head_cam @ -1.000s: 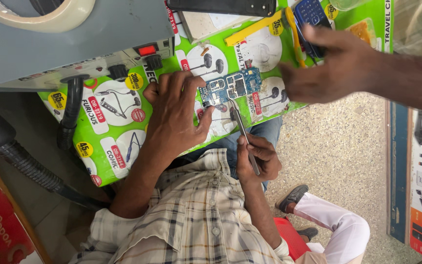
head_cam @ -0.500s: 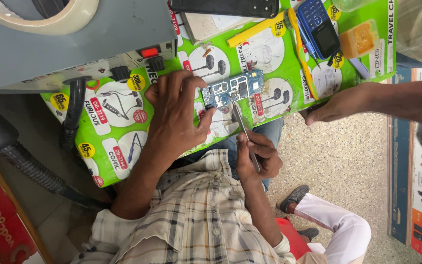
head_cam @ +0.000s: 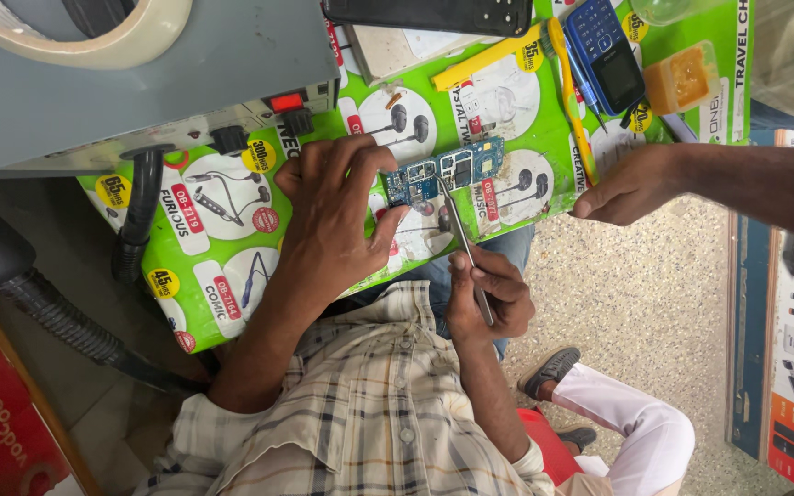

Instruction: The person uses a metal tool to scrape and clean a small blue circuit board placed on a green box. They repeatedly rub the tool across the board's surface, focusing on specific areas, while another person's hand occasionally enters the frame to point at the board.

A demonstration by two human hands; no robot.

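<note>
My left hand (head_cam: pixel 333 220) lies flat on a green printed mat (head_cam: pixel 222 276), its fingertips pressing down the left end of a small blue circuit board (head_cam: pixel 452 168). Closer to my body, my right hand (head_cam: pixel 491 296) is shut on thin metal tweezers (head_cam: pixel 459 234). The tweezer tips touch the middle of the board. Another person's hand (head_cam: pixel 631 184) reaches in from the right and rests at the mat's right edge, apart from the board.
A blue keypad phone (head_cam: pixel 604 50), a yellow pry tool (head_cam: pixel 570 92), a small orange-filled clear box (head_cam: pixel 682 81) and a black phone (head_cam: pixel 429 14) lie further up the mat. A grey machine (head_cam: pixel 94 101) with a tape roll (head_cam: pixel 94 37) and black hose (head_cam: pixel 57 312) stands left.
The other person's hand has drawn back from over the blue phone to the mat's right edge. My hands keep their hold on the board and tweezers.
</note>
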